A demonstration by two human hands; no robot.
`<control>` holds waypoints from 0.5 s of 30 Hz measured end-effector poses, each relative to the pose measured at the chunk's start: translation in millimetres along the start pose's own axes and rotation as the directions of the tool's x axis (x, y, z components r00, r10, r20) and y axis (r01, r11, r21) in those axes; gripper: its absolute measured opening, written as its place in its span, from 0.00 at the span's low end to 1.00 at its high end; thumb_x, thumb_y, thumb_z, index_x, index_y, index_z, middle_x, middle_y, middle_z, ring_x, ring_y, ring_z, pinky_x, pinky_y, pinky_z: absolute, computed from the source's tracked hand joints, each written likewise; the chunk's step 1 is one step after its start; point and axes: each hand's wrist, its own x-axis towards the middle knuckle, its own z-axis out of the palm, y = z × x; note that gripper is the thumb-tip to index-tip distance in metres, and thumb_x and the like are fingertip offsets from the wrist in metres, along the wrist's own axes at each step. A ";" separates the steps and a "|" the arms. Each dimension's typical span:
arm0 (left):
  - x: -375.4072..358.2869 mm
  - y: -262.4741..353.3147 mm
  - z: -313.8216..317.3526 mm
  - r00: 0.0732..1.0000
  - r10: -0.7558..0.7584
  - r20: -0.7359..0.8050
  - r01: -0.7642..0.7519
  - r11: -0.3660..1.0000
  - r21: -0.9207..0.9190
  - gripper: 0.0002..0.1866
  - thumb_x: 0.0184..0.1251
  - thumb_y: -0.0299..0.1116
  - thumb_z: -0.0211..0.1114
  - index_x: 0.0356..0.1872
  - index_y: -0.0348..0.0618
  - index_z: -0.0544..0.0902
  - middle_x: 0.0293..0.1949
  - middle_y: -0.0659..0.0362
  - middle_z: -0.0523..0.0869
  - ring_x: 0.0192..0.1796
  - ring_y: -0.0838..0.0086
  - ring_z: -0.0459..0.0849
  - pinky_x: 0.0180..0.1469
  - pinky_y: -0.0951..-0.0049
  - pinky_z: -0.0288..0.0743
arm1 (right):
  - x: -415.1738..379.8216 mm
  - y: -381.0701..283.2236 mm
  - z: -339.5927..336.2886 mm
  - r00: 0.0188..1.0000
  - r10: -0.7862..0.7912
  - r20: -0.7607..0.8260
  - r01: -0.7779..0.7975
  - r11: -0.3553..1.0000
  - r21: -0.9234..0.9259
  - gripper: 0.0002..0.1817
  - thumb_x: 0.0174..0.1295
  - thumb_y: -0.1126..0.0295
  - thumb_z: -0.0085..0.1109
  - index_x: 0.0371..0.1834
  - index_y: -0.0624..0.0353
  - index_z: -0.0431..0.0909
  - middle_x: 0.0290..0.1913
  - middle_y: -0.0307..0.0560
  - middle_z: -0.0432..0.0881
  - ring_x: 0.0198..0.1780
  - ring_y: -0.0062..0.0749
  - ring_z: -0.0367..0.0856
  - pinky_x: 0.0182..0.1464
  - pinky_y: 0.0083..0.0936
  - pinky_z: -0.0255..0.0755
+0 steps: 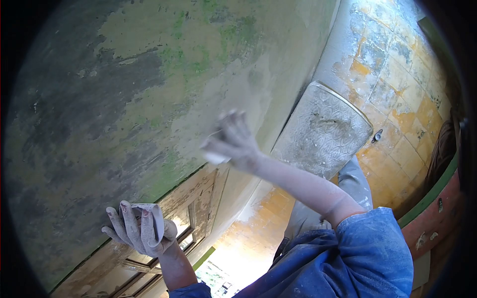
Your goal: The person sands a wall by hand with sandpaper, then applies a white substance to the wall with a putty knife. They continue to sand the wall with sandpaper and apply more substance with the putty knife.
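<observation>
My left hand point(141, 229), coated in pale dust, is raised at the lower left by the wall's edge. Between its thumb and fingers is a bent grey-white sheet point(158, 218) that looks like sandpaper. My right hand point(233, 139) is smeared by motion against the patchy wall point(198, 74). Under its palm and fingers shows a pale folded piece point(216, 158), probably sandpaper too. Green and dark grey patches mark the wall, with a smoother pale area around my right hand.
A chair with a worn, patterned grey seat point(328, 126) stands against the wall beside my legs. Yellow tiles point(397, 114) smeared with white cover the floor, where a small dark object point(377, 135) lies. A wooden panelled door point(198, 203) is at the lower left.
</observation>
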 end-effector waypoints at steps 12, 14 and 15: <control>-7.1 -2.8 -4.3 0.996 -0.045 0.071 0.044 0.999 0.015 0.11 0.71 0.45 0.48 0.44 0.56 0.76 0.49 0.51 0.83 0.61 0.49 0.74 0.72 0.45 0.46 | -58.9 7.1 17.0 0.730 0.677 -0.088 -0.452 0.575 0.682 0.38 0.67 0.70 0.48 0.75 0.51 0.36 0.76 0.51 0.42 0.76 0.42 0.41 0.74 0.39 0.36; -6.3 -1.7 -4.3 0.997 -0.045 0.062 0.044 0.999 0.018 0.10 0.71 0.44 0.48 0.43 0.56 0.76 0.48 0.51 0.84 0.61 0.49 0.75 0.72 0.45 0.46 | -47.2 18.6 19.7 0.393 0.914 0.100 -0.054 -0.085 0.995 0.40 0.67 0.70 0.47 0.75 0.53 0.32 0.76 0.51 0.41 0.76 0.40 0.40 0.74 0.40 0.34; -5.5 -0.9 -2.7 0.997 -0.048 0.052 0.047 0.999 0.017 0.10 0.71 0.43 0.49 0.42 0.55 0.76 0.48 0.50 0.84 0.60 0.50 0.75 0.72 0.45 0.47 | -36.4 17.5 19.6 0.371 0.928 0.011 -0.314 0.114 0.943 0.40 0.67 0.71 0.47 0.75 0.55 0.32 0.76 0.52 0.41 0.76 0.40 0.41 0.74 0.39 0.34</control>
